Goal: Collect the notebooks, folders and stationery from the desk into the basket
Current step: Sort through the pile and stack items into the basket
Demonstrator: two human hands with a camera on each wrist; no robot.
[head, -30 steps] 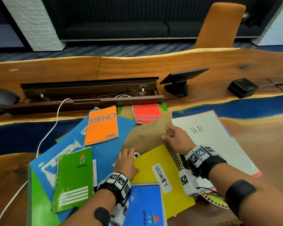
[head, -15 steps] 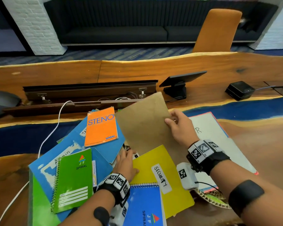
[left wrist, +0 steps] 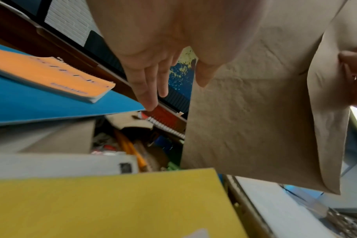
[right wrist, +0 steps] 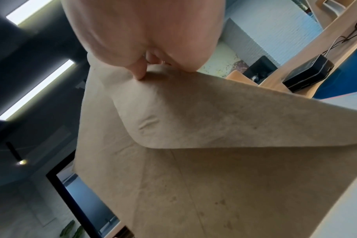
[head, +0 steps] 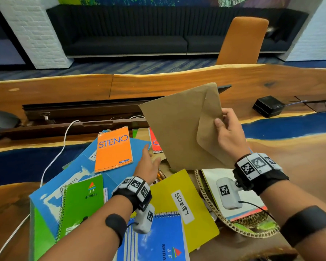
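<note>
Nearest you, a blue spiral notebook (head: pixel 158 240) lies on the yellow folder (head: pixel 183 204) marked SECURITY, with the green notebook (head: pixel 81 204) to its left on a blue folder (head: pixel 77 166). To the right sits the woven basket (head: pixel 252 230), already holding a white folder (head: pixel 248 208). Your left hand (head: pixel 148 164) hovers over the pile with its fingers (left wrist: pixel 147 83) straight and spread, holding nothing, just above the pencils (left wrist: pixel 132 151) and beside the orange STENO pad (head: pixel 113 147). Your right hand (head: pixel 228 132) pinches the brown envelope (head: pixel 181 129) at its right edge by the flap, thumb on the near face and fingers behind. The envelope stands lifted clear of the desk (head: pixel 299 157), tilted, its body hanging left of and below your grip, with its lower corner just above the basket's rim. A red pad (head: pixel 154 144) lies partly hidden behind the envelope. Farther off, a black box (head: pixel 267 106) sits on the desk.
</note>
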